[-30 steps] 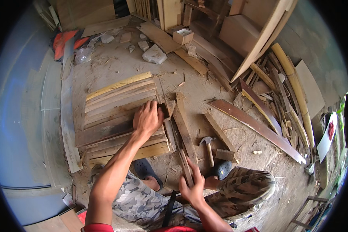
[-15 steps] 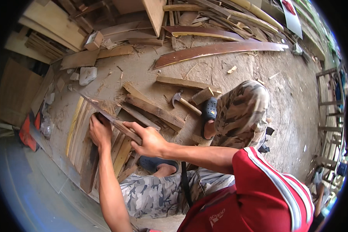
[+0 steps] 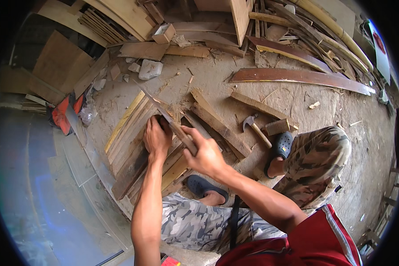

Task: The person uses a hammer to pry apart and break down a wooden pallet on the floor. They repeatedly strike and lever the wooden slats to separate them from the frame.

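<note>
My right hand (image 3: 205, 151) is wrapped round the straight wooden handle of a long tool with a narrow, tapering blade (image 3: 156, 103). Seen nearly edge-on, the blade could be a saw or a large knife; I cannot tell which. It points away to the far left, above the wood. Close beside it, my left hand (image 3: 158, 136) is closed over the far part of a dark wooden plank (image 3: 131, 175), its fingertips partly hidden. Several paler wooden strips (image 3: 126, 116) lie side by side under and around that plank.
A claw hammer (image 3: 257, 130) lies right of some rough timber pieces (image 3: 219, 128), near a short wood block (image 3: 277, 127). Farther off are a curved brown board (image 3: 292, 76), a white stone block (image 3: 150, 69) and stacked scrap wood. Glass-like sheets (image 3: 82, 166) lie at the left, near an orange-and-black bag (image 3: 63, 116).
The view has turned, so the scene sits farther right and lower. My left hand stays on the plank, and my right still grips the bladed tool beside it.
</note>
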